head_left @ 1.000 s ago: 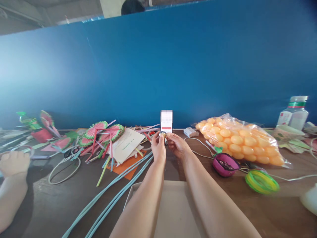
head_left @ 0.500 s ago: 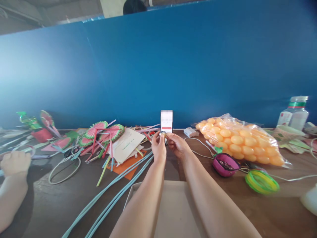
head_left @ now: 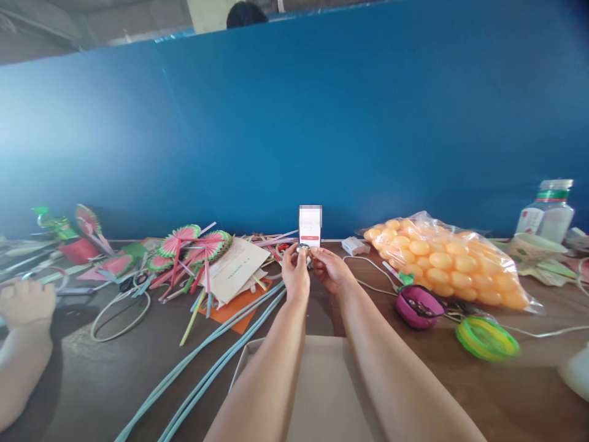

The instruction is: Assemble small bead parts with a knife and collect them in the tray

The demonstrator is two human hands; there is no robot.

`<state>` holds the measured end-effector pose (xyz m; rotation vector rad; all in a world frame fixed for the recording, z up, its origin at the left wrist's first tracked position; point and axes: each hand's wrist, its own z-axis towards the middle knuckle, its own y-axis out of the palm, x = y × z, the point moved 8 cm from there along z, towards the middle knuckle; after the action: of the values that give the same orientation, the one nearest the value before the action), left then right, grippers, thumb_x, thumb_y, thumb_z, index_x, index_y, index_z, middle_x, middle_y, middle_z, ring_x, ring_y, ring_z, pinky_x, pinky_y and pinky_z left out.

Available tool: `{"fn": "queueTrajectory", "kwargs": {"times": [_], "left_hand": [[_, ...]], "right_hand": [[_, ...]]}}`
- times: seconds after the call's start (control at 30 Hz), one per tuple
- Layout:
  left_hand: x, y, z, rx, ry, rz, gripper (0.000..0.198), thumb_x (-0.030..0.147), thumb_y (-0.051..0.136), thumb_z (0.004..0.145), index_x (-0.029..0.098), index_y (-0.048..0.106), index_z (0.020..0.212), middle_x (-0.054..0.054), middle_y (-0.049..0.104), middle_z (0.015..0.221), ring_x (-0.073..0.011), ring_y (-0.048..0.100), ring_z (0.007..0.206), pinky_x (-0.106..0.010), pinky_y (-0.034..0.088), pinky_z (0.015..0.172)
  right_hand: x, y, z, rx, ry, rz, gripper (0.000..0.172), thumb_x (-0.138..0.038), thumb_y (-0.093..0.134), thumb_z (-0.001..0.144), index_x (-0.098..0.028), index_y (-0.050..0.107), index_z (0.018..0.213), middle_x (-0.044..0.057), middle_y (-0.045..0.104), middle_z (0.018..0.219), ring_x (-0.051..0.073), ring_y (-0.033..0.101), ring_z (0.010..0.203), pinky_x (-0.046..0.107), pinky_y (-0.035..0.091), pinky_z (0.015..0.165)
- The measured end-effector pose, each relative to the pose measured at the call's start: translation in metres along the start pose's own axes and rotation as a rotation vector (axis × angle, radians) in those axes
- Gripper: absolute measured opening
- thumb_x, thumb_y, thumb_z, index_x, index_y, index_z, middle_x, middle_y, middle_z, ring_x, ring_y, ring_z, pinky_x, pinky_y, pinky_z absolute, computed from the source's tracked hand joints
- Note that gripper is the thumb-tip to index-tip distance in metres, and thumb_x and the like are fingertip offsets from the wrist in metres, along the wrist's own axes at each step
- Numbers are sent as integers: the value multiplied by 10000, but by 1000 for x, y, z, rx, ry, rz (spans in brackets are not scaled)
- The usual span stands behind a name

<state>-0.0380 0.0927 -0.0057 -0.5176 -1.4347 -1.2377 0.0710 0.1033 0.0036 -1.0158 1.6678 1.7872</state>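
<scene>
L hand [head_left: 295, 270] and R hand [head_left: 332, 270] both pinch a small shiny gold-and-silver thing [head_left: 303, 247] btwn fingertips, right in front of an upright phone w/ lit white screen [head_left: 310, 226], near foot of tall blue panel [head_left: 285, 123]. Forearms cross far edge of shallow beige tray [head_left: 322, 380]; strip of dark brown tabletop [head_left: 318, 316] shows btwn that edge & hands. L side tight: pale blue tubes [head_left: 264, 299] just beside wrist. R side roomier, out to round purple pouch [head_left: 416, 314].
</scene>
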Motion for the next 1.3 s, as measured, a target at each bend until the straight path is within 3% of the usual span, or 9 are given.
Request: {"fn": "queueTrajectory", "kwargs": {"times": [0.87, 1.3], "left_hand": [[-1, -1, 2, 4, 26, 41, 379, 399, 669, 782, 185, 640, 1093, -73, 652, 963, -157, 650, 848, -296, 519, 794], [8, -2, -1, 24, 37, 88, 350, 375, 671, 777, 180, 651, 1067, -66, 651, 916, -156, 640, 811, -291, 514, 772]], "right_hand": [[0, 0, 0, 16, 1, 5, 337, -300, 854, 538, -157, 620, 735, -63, 509, 624, 19, 307, 479, 174, 205, 401], [0, 0, -1, 19, -3, -28, 361, -328, 856, 534, -173, 606, 743, -66, 508, 617, 22, 320, 471, 179, 204, 402]]}}
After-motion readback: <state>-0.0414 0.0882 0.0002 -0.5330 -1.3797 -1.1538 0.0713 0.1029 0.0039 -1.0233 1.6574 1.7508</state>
